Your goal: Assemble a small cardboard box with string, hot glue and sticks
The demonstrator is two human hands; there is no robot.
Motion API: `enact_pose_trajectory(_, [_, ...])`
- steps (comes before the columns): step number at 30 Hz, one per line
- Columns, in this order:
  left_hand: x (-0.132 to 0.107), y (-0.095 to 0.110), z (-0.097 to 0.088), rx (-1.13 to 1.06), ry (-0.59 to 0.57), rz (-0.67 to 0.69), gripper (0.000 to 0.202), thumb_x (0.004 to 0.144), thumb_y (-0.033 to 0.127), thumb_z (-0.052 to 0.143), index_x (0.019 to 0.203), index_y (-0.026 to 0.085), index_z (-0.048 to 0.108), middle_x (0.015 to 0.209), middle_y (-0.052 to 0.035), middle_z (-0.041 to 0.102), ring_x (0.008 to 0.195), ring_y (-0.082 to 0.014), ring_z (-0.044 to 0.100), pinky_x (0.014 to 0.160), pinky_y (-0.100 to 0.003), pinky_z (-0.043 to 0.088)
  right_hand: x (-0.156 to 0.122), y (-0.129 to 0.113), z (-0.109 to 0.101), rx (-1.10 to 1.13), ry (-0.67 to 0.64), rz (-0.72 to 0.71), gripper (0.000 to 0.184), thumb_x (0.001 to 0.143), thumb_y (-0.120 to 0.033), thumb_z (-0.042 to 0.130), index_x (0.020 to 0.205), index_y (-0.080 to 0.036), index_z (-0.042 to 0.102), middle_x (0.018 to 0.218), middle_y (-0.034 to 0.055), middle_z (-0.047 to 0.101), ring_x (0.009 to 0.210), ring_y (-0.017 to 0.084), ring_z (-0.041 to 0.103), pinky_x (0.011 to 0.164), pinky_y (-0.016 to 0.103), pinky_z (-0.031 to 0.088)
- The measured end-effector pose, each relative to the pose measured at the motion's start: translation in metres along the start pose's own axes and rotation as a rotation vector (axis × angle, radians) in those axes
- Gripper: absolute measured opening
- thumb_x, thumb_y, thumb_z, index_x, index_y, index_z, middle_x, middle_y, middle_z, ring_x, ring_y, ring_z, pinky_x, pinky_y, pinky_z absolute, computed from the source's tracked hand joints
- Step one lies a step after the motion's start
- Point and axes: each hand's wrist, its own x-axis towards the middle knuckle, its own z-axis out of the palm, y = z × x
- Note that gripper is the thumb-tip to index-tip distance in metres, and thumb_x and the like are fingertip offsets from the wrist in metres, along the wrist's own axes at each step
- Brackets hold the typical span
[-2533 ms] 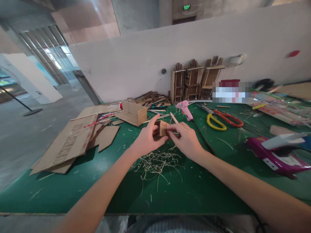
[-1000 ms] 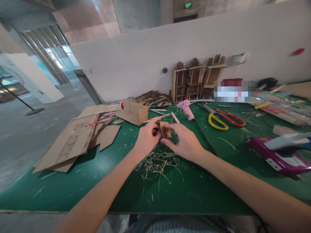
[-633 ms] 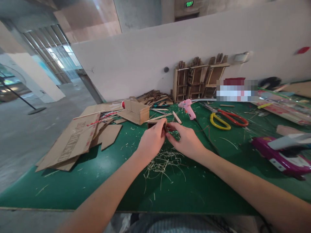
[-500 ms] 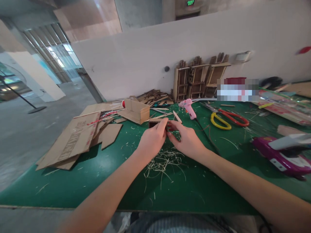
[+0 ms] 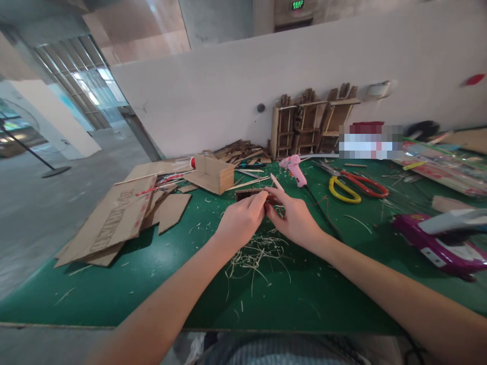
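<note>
Near the middle of the green table, my left hand [image 5: 243,215] is closed on a small piece of cardboard [image 5: 245,193], whose dark edge shows above the knuckles. My right hand [image 5: 292,213] meets it from the other side, thumb and fingers bent in a pinch at the piece's right end. My fingers cover most of the cardboard, so its full shape is hidden. Just below both hands lies a tangle of thin pale shavings [image 5: 258,253]. Behind them rest a pink glue gun [image 5: 294,170] and an open-sided cardboard box form [image 5: 213,175].
Flat cardboard sheets [image 5: 114,218] lie at the left. Scissors with yellow and red handles [image 5: 357,185] are on the right, beyond the glue gun's cord. A purple device [image 5: 437,248] stands at the far right. Several cardboard structures [image 5: 312,124] lean against the white wall [image 5: 213,96].
Both hands have shifted slightly, right and down, with the cardboard piece. Its upper edge now sits a little lower and at a different angle.
</note>
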Motion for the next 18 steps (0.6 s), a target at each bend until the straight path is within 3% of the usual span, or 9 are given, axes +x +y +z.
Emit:
enact_pose_trajectory(9, [0.0032, -0.0019, -0.0021, -0.053, 0.106, 0.042, 0.024, 0.093, 0.009, 0.044, 0.114, 0.016, 0.052, 0.101, -0.0086, 0.069, 0.093, -0.0180, 0.066, 0.084, -0.035, 0.056, -0.0009, -0.0011, -0.0036, 0.042, 0.024, 0.000, 0.034, 0.087, -0.026, 0.054, 0.120, -0.015, 0.056, 0.105, 0.0097, 0.073, 0.095, 0.021, 0.070, 0.077, 0.035, 0.058])
enact_pose_trajectory(14, [0.0067, -0.0003, -0.0059, -0.038, 0.234, 0.078, 0.023, 0.087, 0.006, 0.050, 0.106, 0.017, 0.056, 0.093, -0.0056, 0.070, 0.086, -0.0165, 0.068, 0.077, -0.030, 0.058, -0.0003, -0.0008, -0.0073, 0.084, 0.014, 0.086, 0.032, 0.087, -0.035, 0.057, 0.114, -0.017, 0.058, 0.100, 0.0081, 0.073, 0.091, 0.020, 0.070, 0.076, 0.035, 0.057])
enact_pose_trajectory(18, [0.0086, 0.0026, -0.0065, -0.170, 0.297, -0.109, 0.022, 0.084, 0.008, 0.054, 0.102, 0.019, 0.059, 0.088, -0.0019, 0.070, 0.076, -0.0113, 0.068, 0.060, -0.018, 0.057, 0.0031, 0.0030, -0.0075, 0.133, -0.003, 0.159, 0.032, 0.087, -0.038, 0.058, 0.112, -0.018, 0.057, 0.098, 0.0080, 0.072, 0.091, 0.020, 0.068, 0.077, 0.035, 0.057])
